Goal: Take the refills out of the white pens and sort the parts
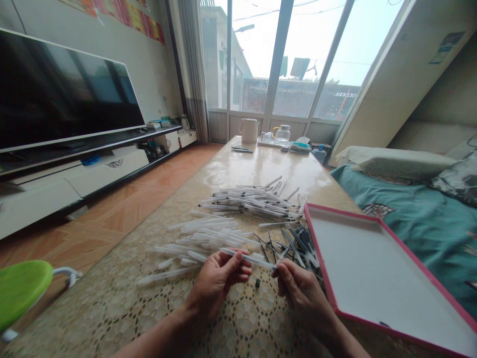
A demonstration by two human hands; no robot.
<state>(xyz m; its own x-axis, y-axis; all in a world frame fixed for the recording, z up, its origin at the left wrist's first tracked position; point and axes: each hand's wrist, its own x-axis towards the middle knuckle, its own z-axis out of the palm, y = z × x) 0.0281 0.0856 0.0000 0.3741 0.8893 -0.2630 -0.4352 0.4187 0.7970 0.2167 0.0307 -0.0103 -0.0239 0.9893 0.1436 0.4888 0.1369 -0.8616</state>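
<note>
My left hand [223, 273] is closed around the middle of a translucent white pen [259, 260], held slanting above the table. At the pen's right end, my right hand [298, 283] pinches a small dark tip or plug, mostly covered by the fingers. On the tablecloth between my hands lies a small black plug [257, 283]. Behind my left hand are many loose translucent pen barrels [208, 233]. Dark thin refills [274, 247] lie just beyond my right hand. Farther back is a heap of white pens with black ends [253, 201].
A shallow white box with a pink rim [357, 268] stands along the table's right side. At the far end are a beige pitcher [249, 131], a glass jug [283, 133] and a tissue pack [300, 146]. A green stool [24, 291] is at left.
</note>
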